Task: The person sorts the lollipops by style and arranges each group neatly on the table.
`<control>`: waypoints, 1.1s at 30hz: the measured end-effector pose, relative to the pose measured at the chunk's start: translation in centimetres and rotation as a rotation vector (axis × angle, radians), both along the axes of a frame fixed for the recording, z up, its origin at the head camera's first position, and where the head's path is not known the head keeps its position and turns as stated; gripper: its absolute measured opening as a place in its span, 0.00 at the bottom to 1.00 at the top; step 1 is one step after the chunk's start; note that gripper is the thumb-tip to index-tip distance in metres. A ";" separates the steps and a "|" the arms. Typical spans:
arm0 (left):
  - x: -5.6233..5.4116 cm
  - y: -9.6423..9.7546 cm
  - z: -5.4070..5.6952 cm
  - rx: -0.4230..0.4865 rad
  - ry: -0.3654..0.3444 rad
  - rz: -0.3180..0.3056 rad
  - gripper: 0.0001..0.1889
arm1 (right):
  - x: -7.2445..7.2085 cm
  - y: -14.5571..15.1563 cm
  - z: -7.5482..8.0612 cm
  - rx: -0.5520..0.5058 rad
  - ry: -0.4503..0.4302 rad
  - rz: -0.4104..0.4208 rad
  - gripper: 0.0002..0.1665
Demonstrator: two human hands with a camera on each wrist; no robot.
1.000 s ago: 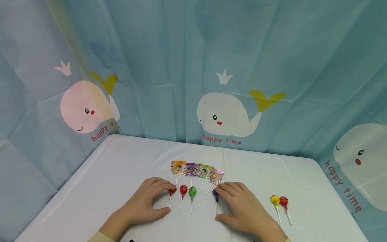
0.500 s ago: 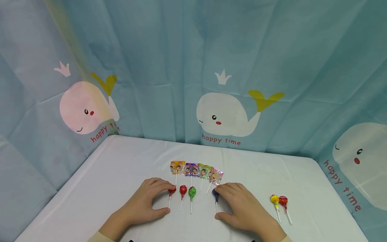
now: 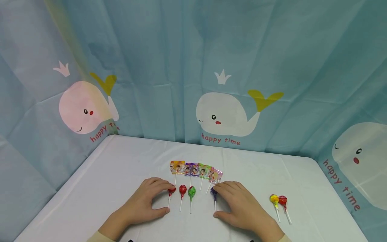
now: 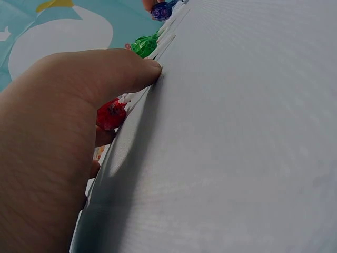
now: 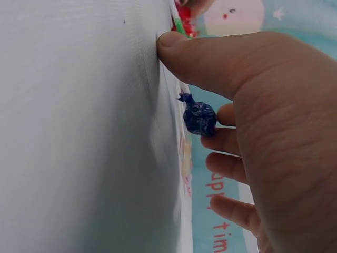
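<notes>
Lollipops lie in a short row on the white bench (image 3: 121,161), between the person's two hands. At the left end is a red lollipop (image 3: 171,191), its head touching the fingertips of the left hand (image 3: 145,200). Next to it come a second red lollipop (image 3: 182,189) and a green lollipop (image 3: 191,192), both lying free with their white sticks pointing toward the person. At the right end is a blue lollipop (image 3: 214,192), its head just under the fingertips of the right hand (image 3: 239,205).

Both hands rest palm down on the bench with fingers arched, thumbs pressed flat to the cloth near the stick ends. Neither grip is closed around anything: the fingers are loosely bent and only touch the sweets. The left wrist view shows the left thumb (image 4: 113,74) on the cloth with the red head just beyond it; the right wrist view shows the blue head (image 5: 199,117) between thumb and fingers, without a clear pinch.

Just behind the row lie four flat wrapped lollipops (image 3: 196,170), side by side. Well apart to the right lie a yellow lollipop (image 3: 274,199) and another red one (image 3: 282,200), touching each other. A blue whale curtain (image 3: 223,114) hangs behind the bench.
</notes>
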State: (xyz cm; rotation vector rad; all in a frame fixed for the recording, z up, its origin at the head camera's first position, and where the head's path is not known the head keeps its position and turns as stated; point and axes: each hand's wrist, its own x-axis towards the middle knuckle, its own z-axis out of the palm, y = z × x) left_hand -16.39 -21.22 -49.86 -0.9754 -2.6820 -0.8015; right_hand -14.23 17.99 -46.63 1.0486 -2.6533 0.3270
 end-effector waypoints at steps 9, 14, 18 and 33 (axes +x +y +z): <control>0.1 0.0 -0.1 0.013 0.012 -0.001 0.34 | -0.3 -1.1 0.1 -0.006 -0.008 0.023 0.46; 0.1 -0.1 -0.1 0.015 0.012 0.002 0.34 | -0.4 -2.0 0.1 -0.009 -0.019 0.033 0.46; 0.1 -0.1 -0.2 0.012 0.013 0.003 0.34 | -0.5 -2.6 -0.1 -0.004 -0.034 0.032 0.46; 0.0 -0.1 -0.1 -0.001 0.002 0.006 0.34 | -0.6 -4.0 -0.4 -0.041 -0.104 0.035 0.44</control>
